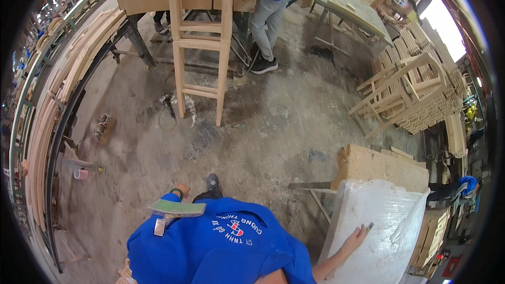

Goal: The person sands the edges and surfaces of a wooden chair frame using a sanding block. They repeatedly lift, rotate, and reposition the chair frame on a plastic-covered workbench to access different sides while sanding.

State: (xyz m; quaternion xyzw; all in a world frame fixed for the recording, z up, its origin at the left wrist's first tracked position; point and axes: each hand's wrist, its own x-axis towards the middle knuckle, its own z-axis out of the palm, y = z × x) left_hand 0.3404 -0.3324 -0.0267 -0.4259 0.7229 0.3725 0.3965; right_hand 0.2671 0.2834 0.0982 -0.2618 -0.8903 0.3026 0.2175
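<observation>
My right hand is stretched out over a table top covered in clear plastic wrap. Its fingers are closed together, with a small dark-grey piece at their tips, too small to name. My left hand, with a green bracelet at the wrist, hangs low by my body. The badge on my sleeve partly covers that arm, and its fingers are too small to make out. Ahead stands a tall bare-wood chair frame, upright on the floor and leaning near a cardboard-covered workbench.
A person in a blue shirt and grey trousers stands at the workbench. Long wood strips lie on a rack along the left. Stacked wooden parts and another chair frame are at the right. A tool with a cord lies on the floor.
</observation>
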